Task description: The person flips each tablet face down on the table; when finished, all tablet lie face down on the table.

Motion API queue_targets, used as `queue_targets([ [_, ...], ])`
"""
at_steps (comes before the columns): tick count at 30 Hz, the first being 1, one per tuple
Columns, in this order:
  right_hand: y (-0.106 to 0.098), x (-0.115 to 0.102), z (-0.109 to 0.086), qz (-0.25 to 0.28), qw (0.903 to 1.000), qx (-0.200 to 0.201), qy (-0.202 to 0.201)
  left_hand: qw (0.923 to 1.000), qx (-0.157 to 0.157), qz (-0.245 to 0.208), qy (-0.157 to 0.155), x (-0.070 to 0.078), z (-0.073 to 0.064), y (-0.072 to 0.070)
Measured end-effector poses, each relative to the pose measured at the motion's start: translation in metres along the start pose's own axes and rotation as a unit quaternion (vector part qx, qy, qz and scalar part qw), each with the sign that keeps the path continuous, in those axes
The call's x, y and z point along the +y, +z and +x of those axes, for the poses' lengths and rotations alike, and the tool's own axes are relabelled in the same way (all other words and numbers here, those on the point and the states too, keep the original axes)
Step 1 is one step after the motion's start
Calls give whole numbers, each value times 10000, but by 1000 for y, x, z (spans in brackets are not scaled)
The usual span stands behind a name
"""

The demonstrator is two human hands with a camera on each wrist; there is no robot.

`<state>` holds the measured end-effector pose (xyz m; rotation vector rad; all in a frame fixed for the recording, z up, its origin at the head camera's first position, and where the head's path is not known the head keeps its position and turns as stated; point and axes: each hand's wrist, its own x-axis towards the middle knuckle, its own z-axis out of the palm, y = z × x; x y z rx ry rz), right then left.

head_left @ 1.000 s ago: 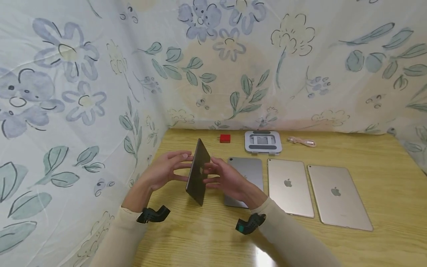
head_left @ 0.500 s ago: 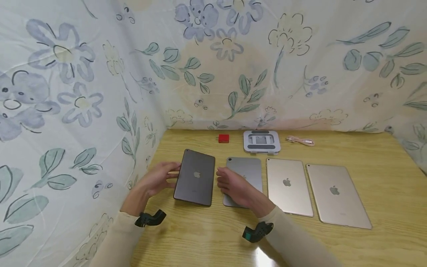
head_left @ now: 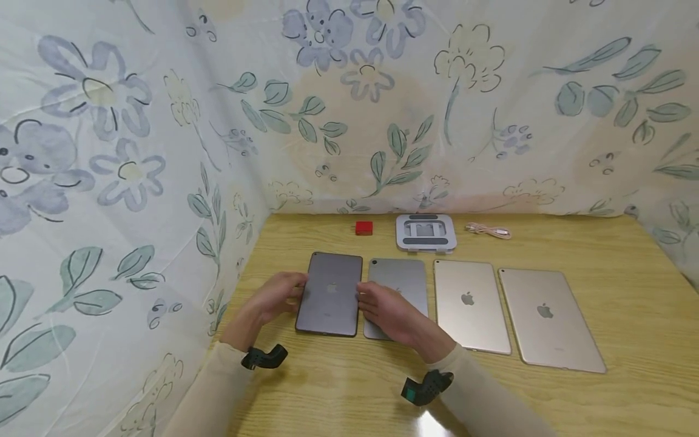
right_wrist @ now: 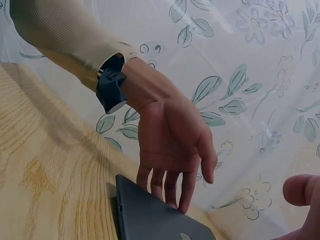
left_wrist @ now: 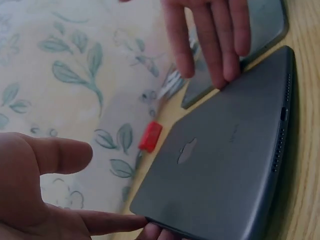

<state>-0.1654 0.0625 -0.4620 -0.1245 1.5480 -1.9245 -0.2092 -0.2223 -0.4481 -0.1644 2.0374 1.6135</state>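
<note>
A dark grey tablet (head_left: 329,312) lies back up at the left end of a row of tablets, low over the wooden table (head_left: 306,388). Along its left edge, my left hand (head_left: 275,296) touches it with extended fingers, thumb lifted away in the left wrist view. The fingertips of my right hand (head_left: 389,311) are at its right edge, fingers straight. That hand also covers part of a lighter grey tablet (head_left: 406,276). In the right wrist view, the fingers of the left hand (right_wrist: 172,135) reach down to the dark tablet's (right_wrist: 150,215) edge.
Two gold tablets (head_left: 472,321) (head_left: 554,337) lie face down to the right. Behind the row are a red charger plug (head_left: 363,228), a grey folding stand (head_left: 426,241) and a coiled pink cable (head_left: 488,230). Floral cloth (head_left: 349,139) walls the back and left.
The dark tablet was upright between both hands, then tilted back up, and is now lowered flat beside the lighter grey one. Both hands have followed it, staying at its side edges.
</note>
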Motion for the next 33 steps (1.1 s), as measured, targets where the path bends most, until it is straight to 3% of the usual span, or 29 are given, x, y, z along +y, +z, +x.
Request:
queue_targets([
  [6,2,0,-2,33,10000,-50,-21,9987,29,513,10,1,-1,6],
  [12,-8,-4,-11,-303,9991,-275,-131,9951,365,921,67,4,-6,7],
  [17,-38,-24,-47,-1168,9910,-250,-605,9881,782,1246,450,17,-23,-4],
  [20,-65,-47,-81,-1942,9753,138,-1040,9768,1054,1682,810,35,-40,-17],
  [22,-83,-66,-106,-2605,9538,436,-1432,9613,1415,2079,1122,51,-54,-26],
  [23,-91,-76,-118,-2993,9380,634,-1626,9522,1613,2253,1289,59,-63,-32],
  [26,-118,-104,-156,-4116,8740,1381,-2183,9152,2297,2675,1950,81,-88,-46],
  [29,-143,-127,-189,-4789,8069,2278,-2600,8612,2965,3053,2780,98,-108,-57],
  [32,-166,-146,-215,-5312,7356,3051,-2891,7918,3438,3501,3636,108,-119,-65],
  [33,-173,-150,-221,-5504,7078,3289,-2966,7705,3537,3633,3864,110,-120,-67],
])
